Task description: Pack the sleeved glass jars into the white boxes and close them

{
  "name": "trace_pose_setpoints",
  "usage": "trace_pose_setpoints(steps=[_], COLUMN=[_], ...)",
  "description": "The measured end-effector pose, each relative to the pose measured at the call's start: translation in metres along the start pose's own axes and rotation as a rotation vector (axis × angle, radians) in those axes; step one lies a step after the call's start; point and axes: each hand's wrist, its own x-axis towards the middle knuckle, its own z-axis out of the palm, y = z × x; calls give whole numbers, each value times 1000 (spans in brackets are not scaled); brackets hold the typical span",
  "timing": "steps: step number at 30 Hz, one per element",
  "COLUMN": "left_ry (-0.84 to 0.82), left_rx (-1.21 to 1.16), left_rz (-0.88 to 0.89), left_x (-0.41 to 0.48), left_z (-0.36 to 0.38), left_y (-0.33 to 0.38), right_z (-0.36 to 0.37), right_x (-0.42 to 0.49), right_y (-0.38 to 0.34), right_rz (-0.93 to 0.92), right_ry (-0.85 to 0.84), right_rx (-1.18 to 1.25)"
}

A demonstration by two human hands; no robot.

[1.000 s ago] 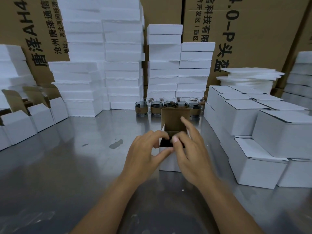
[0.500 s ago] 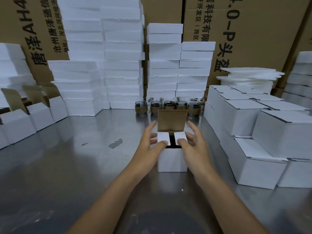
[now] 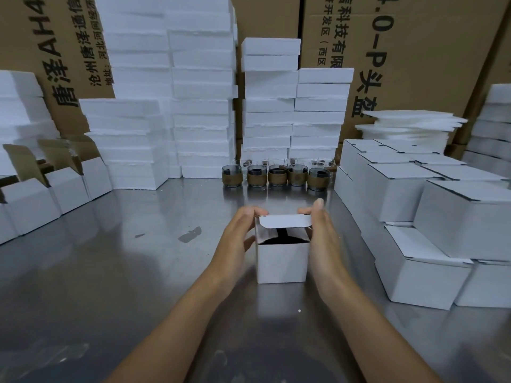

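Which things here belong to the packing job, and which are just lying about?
Job: left hand, right hand, half-closed white box, sleeved glass jars, open white boxes, closed white boxes.
Lying about: foam block stacks, foam sheets, brown cartons.

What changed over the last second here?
The lid flap, upright before, has been folded toward the person over the white box; left hand and right hand moved from the side flaps to its far corners. Box, jars and foam stacks stayed put.
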Motion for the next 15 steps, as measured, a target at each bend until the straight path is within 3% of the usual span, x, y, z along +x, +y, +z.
trace_pose_setpoints(steps=[7,15], left_ry=[-29,-80], left_rx=[34,-23], left_rz=[88,55], left_x=[-4,1], left_z=[-6,-17], left_y=[-2,-10], right_z=[-1,-4], right_x=[-4,-1], right_y=[10,18], right_rz=[-235,-221], right_ry=[-79,-129], right_rx=[-135,-78])
